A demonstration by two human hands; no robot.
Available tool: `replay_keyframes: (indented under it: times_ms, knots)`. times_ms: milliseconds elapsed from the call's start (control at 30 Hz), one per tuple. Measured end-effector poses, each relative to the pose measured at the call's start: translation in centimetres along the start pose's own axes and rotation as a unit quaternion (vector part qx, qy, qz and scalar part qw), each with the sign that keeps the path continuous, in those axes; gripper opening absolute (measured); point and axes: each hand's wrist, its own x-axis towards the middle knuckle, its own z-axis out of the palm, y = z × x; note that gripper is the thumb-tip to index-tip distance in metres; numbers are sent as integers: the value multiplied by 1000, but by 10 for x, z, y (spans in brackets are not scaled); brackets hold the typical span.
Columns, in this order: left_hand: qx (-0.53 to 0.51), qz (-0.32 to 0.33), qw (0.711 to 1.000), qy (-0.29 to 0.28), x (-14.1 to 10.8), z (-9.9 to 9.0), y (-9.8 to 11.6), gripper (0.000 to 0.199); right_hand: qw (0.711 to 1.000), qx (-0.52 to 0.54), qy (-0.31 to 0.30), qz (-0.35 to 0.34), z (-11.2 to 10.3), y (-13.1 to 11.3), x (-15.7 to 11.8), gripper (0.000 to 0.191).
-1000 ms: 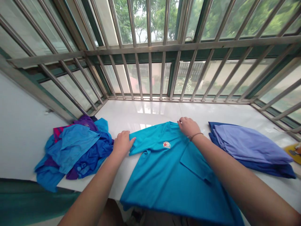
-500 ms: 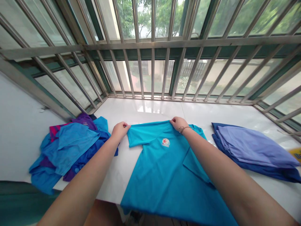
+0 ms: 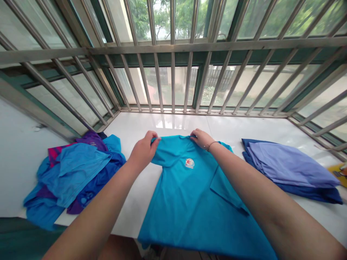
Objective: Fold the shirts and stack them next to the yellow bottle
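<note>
A turquoise T-shirt (image 3: 181, 202) with a small round badge on its chest lies spread over the white ledge, its hem hanging past the front edge. My left hand (image 3: 145, 146) pinches the end of the sleeve on the left. At the shoulder near the collar, my right hand (image 3: 202, 139) grips the fabric between thumb and fingers; a thin bracelet circles that wrist. The cloth between both hands is slightly lifted. Part of the collar and the other sleeve sit behind or beside my right forearm.
On the left is a loose heap of blue, purple and pink clothes (image 3: 81, 169). Folded lavender and navy garments (image 3: 290, 164) are stacked on the right, beside a yellow item (image 3: 338, 173). Metal window bars (image 3: 187, 83) rise behind the white ledge (image 3: 130, 124).
My left hand has moved right and slightly up with the sleeve end, so the sleeve is less stretched. My right hand has shifted a little left and up, still gripping the shoulder.
</note>
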Motion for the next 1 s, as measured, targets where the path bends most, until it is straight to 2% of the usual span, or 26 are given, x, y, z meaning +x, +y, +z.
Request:
replay_keyframes:
  times_ms: [100, 167, 233, 333, 400, 433, 500, 567, 667, 767, 867, 933, 1000]
  knots:
    - [17, 129, 986, -105, -52, -5, 32, 32, 999, 4, 21, -24, -13, 7, -23, 21]
    - [27, 206, 960, -186, -89, 5, 42, 29, 999, -6, 22, -48, -21, 14, -45, 22]
    - [45, 259, 928, -263, -122, 23, 46, 23, 997, -36, -3, -74, -27, 21, -65, 25]
    - [89, 256, 895, -355, -153, 49, 46, 13, 990, -80, -65, -93, -29, 27, -84, 29]
    - [103, 224, 887, -391, -160, 56, 48, 8, 988, -89, -84, -95, -28, 26, -88, 30]
    - [98, 211, 887, -400, -159, 56, 51, 13, 988, -90, -83, -93, -27, 24, -88, 30]
    - [70, 199, 897, -388, -150, 52, 55, 21, 989, -95, -77, -86, -25, 18, -85, 29]
    - [59, 186, 923, -331, -133, 48, 58, 23, 989, -100, -70, -79, -24, 12, -79, 28]
    - [90, 125, 960, -233, -103, 50, 50, 29, 990, -110, -62, -70, -22, 3, -71, 25]
    - [68, 86, 968, -225, -83, 55, 27, 50, 991, -119, -43, -48, -21, -3, -60, 26]
    - [14, 106, 967, -230, -77, 58, 0, 64, 992, -124, -17, -19, -18, -5, -48, 29]
    - [-9, 112, 968, -225, -76, 58, -16, 55, 992, -124, -9, -9, -13, -4, -39, 31]
    - [-21, 94, 970, -222, -75, 58, -29, 34, 992, -123, -12, -12, -8, -3, -33, 31]
